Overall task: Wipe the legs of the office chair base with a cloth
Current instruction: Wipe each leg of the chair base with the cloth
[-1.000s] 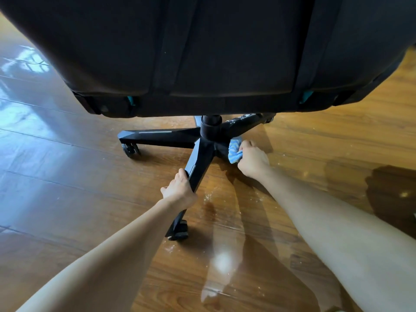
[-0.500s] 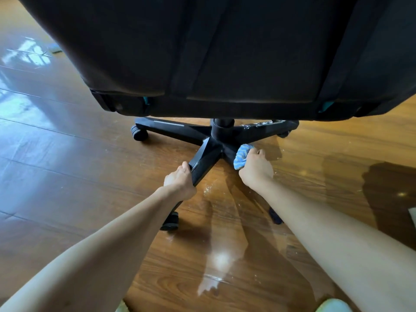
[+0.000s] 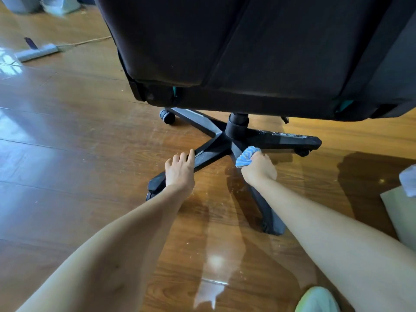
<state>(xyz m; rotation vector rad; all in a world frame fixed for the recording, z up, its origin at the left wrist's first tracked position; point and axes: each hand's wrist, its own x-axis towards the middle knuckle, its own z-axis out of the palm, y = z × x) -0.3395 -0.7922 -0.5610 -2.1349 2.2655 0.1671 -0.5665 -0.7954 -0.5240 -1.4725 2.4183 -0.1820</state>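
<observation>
Floor (image 3: 67,154) – glossy wood under chair base (image 3: 209,152); pwr strip (image 3: 36,52) far-L.

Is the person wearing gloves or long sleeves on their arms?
No. The left hand and right hand are bare, and both forearms are bare too, with no sleeves in view. I see no watch, bracelet or ring.
</observation>
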